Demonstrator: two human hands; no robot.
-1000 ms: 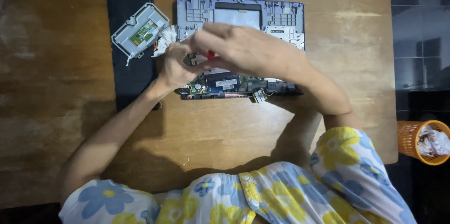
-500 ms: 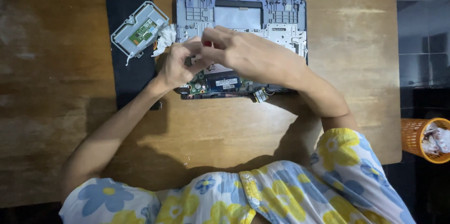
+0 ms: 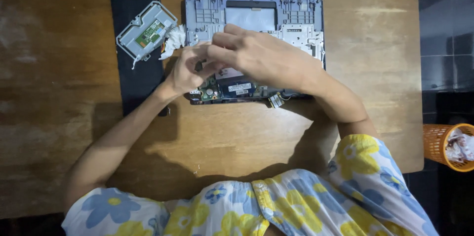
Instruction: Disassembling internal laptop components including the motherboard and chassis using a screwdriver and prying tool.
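Observation:
An opened laptop base (image 3: 254, 14), grey-blue, lies on the wooden table (image 3: 59, 98) with its green circuit board (image 3: 232, 90) bared along the near edge. My left hand (image 3: 187, 70) curls over the board's left end. My right hand (image 3: 261, 56) reaches across the base, its fingers pinched together against the left hand's fingers. Whatever lies between the two hands is hidden.
Left of the laptop a black flat panel (image 3: 136, 78) carries a grey touchpad module (image 3: 145, 31) and a crumpled white tissue (image 3: 174, 38). An orange basket (image 3: 437, 142) with white paper stands on the dark tiled floor beyond the table's right edge.
A small red piece seen between my hands one second ago is out of sight now. My right hand's fingers have shifted slightly left over the left hand.

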